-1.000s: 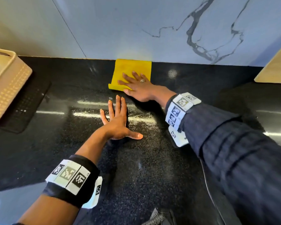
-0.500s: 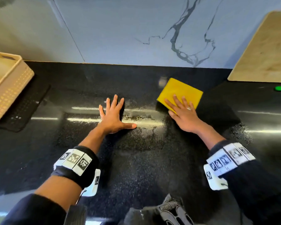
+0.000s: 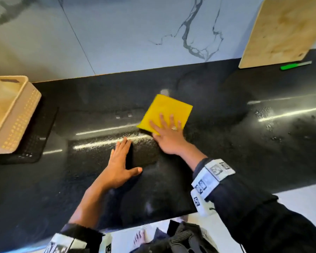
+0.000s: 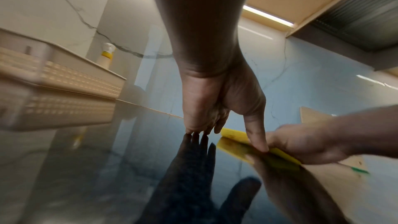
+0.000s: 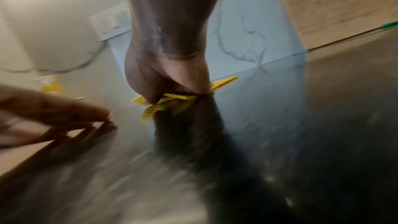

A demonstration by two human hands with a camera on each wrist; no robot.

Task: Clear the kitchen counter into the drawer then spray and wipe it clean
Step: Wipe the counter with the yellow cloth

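Glossy black counter (image 3: 226,161), square yellow cloth (image 3: 169,110)

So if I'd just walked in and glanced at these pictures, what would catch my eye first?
Most likely the bright yellow cloth in the middle of the glossy black counter, with the right hand pressing flat on its near edge. The left hand rests spread on the counter just beside it. After that, the cream basket at the far left and the wooden board leaning on the marble wall at the right.
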